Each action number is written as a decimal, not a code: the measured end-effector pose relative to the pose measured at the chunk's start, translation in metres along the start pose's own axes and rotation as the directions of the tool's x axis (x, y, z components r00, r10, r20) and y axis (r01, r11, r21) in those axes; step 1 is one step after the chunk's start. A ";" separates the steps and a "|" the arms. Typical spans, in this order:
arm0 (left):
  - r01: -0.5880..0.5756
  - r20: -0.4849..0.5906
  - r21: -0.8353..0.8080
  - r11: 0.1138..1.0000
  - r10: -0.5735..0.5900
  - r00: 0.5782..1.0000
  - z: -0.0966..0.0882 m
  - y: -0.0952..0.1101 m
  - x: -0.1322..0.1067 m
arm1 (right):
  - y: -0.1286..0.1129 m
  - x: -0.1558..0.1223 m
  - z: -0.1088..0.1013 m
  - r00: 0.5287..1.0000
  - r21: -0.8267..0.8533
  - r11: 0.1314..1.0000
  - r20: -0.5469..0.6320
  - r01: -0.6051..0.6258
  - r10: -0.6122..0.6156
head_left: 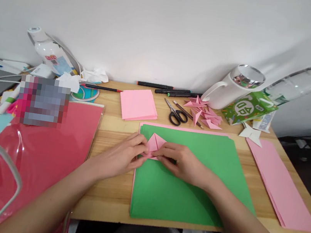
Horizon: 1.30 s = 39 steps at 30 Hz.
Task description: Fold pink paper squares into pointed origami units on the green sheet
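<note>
A small piece of pink origami paper (pixel 156 142), folded to a point at the top, lies on the green paper sheets (pixel 190 199). My left hand (pixel 129 151) pinches its left corner between thumb and fingers. On the other side, my right hand (pixel 179 161) has its fingers closed over the right and lower edge. A crease or slit runs through the paper's upper part. Both hands rest near the left half of the green stack, and the fingertips hide the paper's lower corners.
Behind the green stack lie pink square sheets (pixel 139 105), scissors (pixel 177 114), a pencil (pixel 189 114), markers (pixel 173 92) and folded pink pieces (pixel 207 114). A white mug (pixel 229 88) stands back right. Pink strips (pixel 282 186) lie right, a red plastic-covered folder (pixel 60 145) left.
</note>
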<state>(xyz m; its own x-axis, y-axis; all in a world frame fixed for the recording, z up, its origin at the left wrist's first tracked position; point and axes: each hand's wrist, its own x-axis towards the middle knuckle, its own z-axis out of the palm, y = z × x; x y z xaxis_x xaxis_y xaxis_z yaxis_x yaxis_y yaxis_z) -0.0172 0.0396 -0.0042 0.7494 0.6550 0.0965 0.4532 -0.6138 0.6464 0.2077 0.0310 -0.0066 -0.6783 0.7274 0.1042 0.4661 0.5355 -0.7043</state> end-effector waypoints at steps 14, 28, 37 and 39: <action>0.102 -0.110 0.012 0.995 -0.100 0.989 0.011 0.002 0.001 | -0.004 0.001 0.006 0.996 -0.056 0.995 -0.055 -0.079 0.076; 0.181 -0.150 -0.063 0.981 -0.189 0.971 0.007 0.006 0.012 | -0.001 0.005 0.008 0.983 0.041 0.987 -0.095 -0.155 0.158; 0.224 -0.061 -0.089 0.971 -0.230 0.971 0.008 0.004 0.006 | -0.001 0.005 0.010 0.976 0.093 0.978 -0.094 -0.189 0.197; 0.223 -0.038 -0.095 0.970 -0.227 0.973 0.007 0.003 0.005 | -0.002 0.005 0.011 0.974 0.092 0.976 -0.091 -0.197 0.206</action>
<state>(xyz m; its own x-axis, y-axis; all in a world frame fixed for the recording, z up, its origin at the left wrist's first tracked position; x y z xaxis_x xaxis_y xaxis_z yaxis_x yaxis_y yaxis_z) -0.0086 0.0380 -0.0065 0.6081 0.7935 -0.0247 0.5611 -0.4077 0.7204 0.1974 0.0287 -0.0124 -0.5131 0.8581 0.0209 0.5363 0.3395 -0.7728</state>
